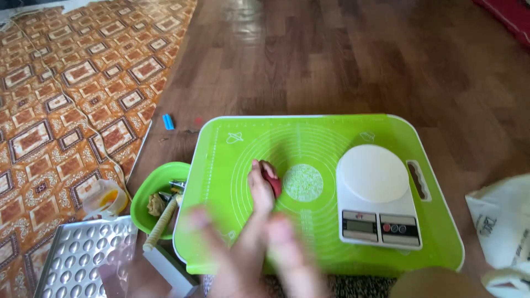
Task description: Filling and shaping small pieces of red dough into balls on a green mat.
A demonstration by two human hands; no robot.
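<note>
Though half-hidden, red piece (273, 184) lengthwise near-to-far.

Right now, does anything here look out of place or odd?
Slightly. A small blue piece lies alone on the wooden floor, beyond the green mat. A rolling pin leans out of the green bowl. Otherwise the scale sits square, and nothing looks spilled.
</note>
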